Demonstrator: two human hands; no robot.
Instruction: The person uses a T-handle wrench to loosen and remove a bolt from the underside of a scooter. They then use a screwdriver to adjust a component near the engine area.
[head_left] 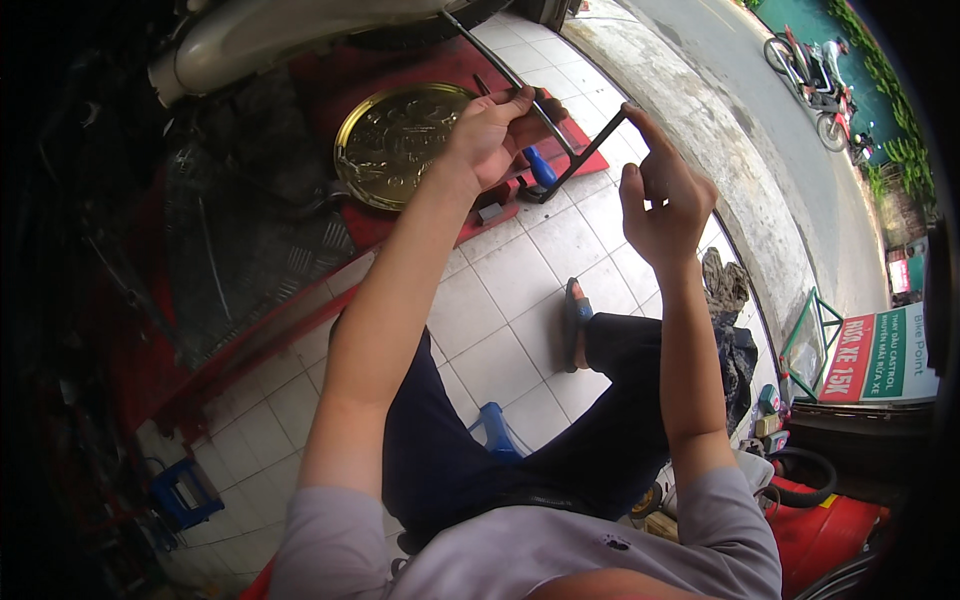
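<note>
A long T-handle wrench (510, 78) slants across the upper middle, its far end meeting the lower edge of a pale metal vehicle part (300, 45). Fingers of my left hand (490, 135) are curled around its shaft. With its index finger stretched out, my right hand (668, 195) touches one end of the wrench's crossbar; the thumb stands apart and the other fingers are bent. Below my left hand is a round gold tray (345, 150) with small metal pieces in it. A blue tool handle (540, 168) lies beside the red platform's edge.
The red platform (590, 140) stands on white floor tiles (510, 265). A blue stool (495, 430) is between my legs, and another blue plastic item (185, 495) sits lower left. Dark cloth (738, 350) lies at right. Beyond the kerb, a person rides a red motorbike (830, 100) on the road.
</note>
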